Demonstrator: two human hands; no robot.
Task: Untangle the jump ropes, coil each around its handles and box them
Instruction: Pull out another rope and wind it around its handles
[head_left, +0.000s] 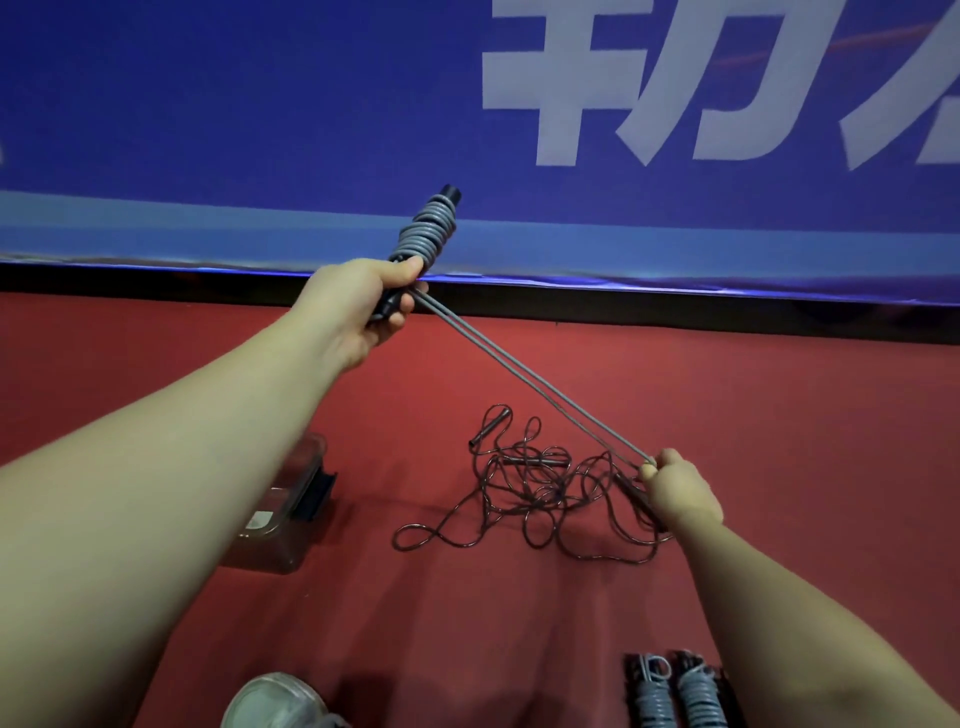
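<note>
Grey rope (519, 368): stretching between fingers (397, 319).
Left hand (363, 306): gripping coiled handles (426, 234).
Right hand (680, 491): pinching both strands.
Red floor (519, 623): lying below fingers.
Banner (260, 104): showing white characters.

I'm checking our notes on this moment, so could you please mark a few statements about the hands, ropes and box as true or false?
1. The left hand grips the grey rope that is partly coiled round its handles. True.
2. The right hand is empty. False: it pinches that rope's two taut strands.
3. A tangled dark rope lies on the red floor. True.
4. The two coiled ropes sit inside the clear box. False: they lie on the floor at lower right, away from the box.
</note>
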